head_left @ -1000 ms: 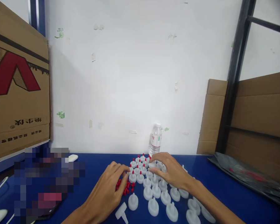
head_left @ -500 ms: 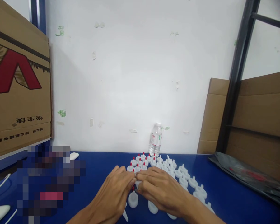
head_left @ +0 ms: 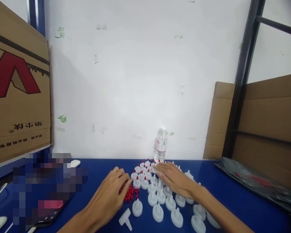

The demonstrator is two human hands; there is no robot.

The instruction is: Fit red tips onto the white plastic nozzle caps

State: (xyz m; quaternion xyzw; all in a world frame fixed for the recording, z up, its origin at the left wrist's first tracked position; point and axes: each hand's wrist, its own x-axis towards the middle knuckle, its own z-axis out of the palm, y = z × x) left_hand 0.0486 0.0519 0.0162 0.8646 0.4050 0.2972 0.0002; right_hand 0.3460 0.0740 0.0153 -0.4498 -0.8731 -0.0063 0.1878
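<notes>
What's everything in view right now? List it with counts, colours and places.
white nozzle caps: many, some red-tipped, centre of blue table
tipped-over nozzle cap: one, white, near edge
red tips: small loose pile, under left fingers
water bottle: one, clear, against wall
cardboard boxes: brown, left and right
black bag: one, right
left hand: on red tips
right hand: resting on caps

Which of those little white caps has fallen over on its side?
The white cap nearest the camera, just right of the left hand. Its nozzle points sideways along the table; the other caps stand nozzle-up.
</notes>
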